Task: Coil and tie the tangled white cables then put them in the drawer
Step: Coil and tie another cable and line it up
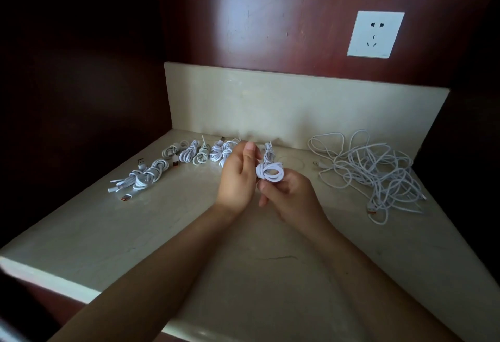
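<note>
Two bare forearms entered from the bottom edge, over the front of the countertop (243, 274), a pale, polished, stone-like slab with faint veining.

Right hand (292, 195): fingers and thumb curled up from below, pinching the small coil (270, 172) at its lower rim. The coil was held clear of the counter, between the two hands.

Left hand (238, 179): fingers curled, thumb pointing up, its fingertips right against the coil's left side. Could not tell whether it gripped a strand or only steadied the coil.

Coil: several round loops of thin white cable, smooth-jacketed, loops lying close together.

Tangled pile (373, 174): loose white cables heaped on the right of the counter, well apart from the hands, with open loops spilling outward and an orange-tipped plug at the near edge.

Tied bundles (194, 155): a row of knotted white bundles along the foot of the backsplash (270, 103), running down to the left. No drawer was in view.

Handling judgement: light, limp cable with some spring, so the loops would likely open if the pinch slackened. Best hold looked to be across all the loops at one spot, leaving a free tail for wrapping. The smooth jacket might let a loose knot slip.

Behind: dark red, glossy wood panelling (243, 17) and a white square socket (375, 34).
</note>
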The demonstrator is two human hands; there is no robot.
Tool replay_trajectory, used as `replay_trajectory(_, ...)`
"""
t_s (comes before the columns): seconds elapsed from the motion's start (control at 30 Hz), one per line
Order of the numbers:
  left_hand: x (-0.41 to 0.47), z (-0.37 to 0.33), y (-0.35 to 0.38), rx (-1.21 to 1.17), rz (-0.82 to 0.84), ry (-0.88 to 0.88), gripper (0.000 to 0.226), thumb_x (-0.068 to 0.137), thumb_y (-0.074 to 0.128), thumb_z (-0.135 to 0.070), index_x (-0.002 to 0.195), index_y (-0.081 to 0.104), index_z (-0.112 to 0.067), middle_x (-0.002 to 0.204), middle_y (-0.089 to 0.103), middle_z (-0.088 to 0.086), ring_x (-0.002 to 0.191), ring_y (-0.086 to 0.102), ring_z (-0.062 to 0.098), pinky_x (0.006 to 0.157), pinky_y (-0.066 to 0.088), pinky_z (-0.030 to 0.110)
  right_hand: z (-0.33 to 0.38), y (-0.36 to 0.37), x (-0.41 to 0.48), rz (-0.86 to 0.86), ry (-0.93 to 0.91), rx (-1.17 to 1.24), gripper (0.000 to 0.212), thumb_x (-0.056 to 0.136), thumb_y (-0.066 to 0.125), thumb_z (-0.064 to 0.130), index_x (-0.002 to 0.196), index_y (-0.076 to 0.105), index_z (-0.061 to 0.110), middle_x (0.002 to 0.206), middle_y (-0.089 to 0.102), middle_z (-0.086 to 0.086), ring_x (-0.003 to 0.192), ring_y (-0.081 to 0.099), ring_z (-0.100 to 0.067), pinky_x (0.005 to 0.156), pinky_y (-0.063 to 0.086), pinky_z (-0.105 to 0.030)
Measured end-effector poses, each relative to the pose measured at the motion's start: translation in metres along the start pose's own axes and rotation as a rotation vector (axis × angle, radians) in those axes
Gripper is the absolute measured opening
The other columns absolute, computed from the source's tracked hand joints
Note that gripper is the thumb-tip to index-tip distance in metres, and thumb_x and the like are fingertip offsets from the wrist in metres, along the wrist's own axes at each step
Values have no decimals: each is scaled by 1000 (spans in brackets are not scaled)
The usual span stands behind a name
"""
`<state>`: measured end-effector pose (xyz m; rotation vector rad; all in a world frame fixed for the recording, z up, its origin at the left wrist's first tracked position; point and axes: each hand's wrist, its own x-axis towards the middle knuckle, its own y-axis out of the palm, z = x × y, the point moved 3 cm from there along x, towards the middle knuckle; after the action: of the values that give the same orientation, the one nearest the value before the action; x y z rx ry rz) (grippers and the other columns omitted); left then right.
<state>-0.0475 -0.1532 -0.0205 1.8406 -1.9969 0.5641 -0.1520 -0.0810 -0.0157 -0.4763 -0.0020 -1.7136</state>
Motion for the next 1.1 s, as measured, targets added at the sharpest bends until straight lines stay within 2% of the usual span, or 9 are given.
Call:
replay_trajectory(0.1,-4,-7,1,178,6,65,34,99,30,-44,78,50,-26,66,53,-8,65,51,8,67,44,34,-1,-4,1,-44,124,93,27,90,62,9,64,64,15,60,64,-5,36,40,-3,42,31,-18)
replay_trajectory(0.27,-7,-9,9,198,160,91,40,102,30,-43,94,65,-26,75,65,-7,76,62,8,78,49,32,-4,-14,1,-71,145,196,27,93,65,26,69,65,15,59,61,-2,37,34,-5,40,28,-20)
replay_trajectory(0.4,-10,-16,16,108,359,171,47,107,32,-27,67,56,-20,58,53,-14,60,48,1,66,39,21,-5,-22,4,-113,133,194,30,97,59,22,69,61,11,53,54,3,35,32,-4,39,26,-18)
replay_trajectory(0.5,-6,-10,16,5,444,57,41,102,37,-31,66,57,-25,60,56,-10,56,48,4,56,41,19,-8,-24,5,-97,128,143,34,99,56,18,65,54,11,37,42,10,33,30,-2,39,25,-18)
replay_trajectory(0.63,0,-5,10,-90,516,-209,33,101,45,-35,85,66,-15,68,68,-4,62,60,11,59,49,21,-11,-28,9,-101,116,158,24,97,55,11,75,65,11,51,56,5,34,34,0,37,26,-15)
replay_trajectory(0.77,-12,0,15,-148,612,-308,12,95,56,-5,94,68,-7,80,71,0,76,64,12,77,52,26,-12,-31,15,-141,71,144,15,93,60,3,86,70,12,49,58,14,43,51,3,46,37,-9)
replay_trajectory(0.83,-23,0,20,-153,564,-348,17,97,50,-2,88,64,-7,75,68,2,69,64,15,71,53,30,-16,-27,17,-189,31,39,18,92,60,3,87,73,14,66,69,11,60,61,3,59,48,-16)
replay_trajectory(0.93,-31,-7,29,-157,449,-364,34,100,40,-4,72,59,-10,51,60,3,40,53,14,39,39,19,-24,-27,18,-292,48,-33,21,91,58,3,81,73,14,69,67,10,61,60,6,60,47,-15)
replay_trajectory(1.1,-16,-5,22,-130,246,-427,62,107,29,-32,55,56,-12,42,49,3,36,38,14,39,26,18,-30,-19,20,-240,20,-198,26,87,55,4,62,59,10,57,56,1,58,50,-10,60,39,-33)
